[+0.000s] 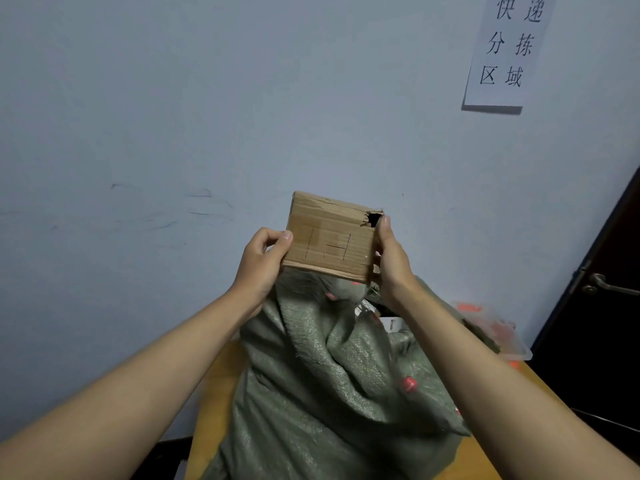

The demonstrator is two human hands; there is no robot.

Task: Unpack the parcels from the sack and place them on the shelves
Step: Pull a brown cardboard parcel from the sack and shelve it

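Pale wall behind; green sack on bench. Box held above sack, left hand and right hand gripping opposite sides.

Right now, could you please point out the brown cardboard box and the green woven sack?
brown cardboard box [329, 242]: head view, marked front face.
green woven sack [311, 393]: head view, creased front cloth.

A white paper sign on the wall at upper right carries six handwritten black Chinese characters in two columns: 快递分拣区域, meaning "express sorting area". The brown cardboard parcel has thin black pen lines drawn on its near face, forming a rough box-like mark that cannot be read as a definite character. No other text is legible.
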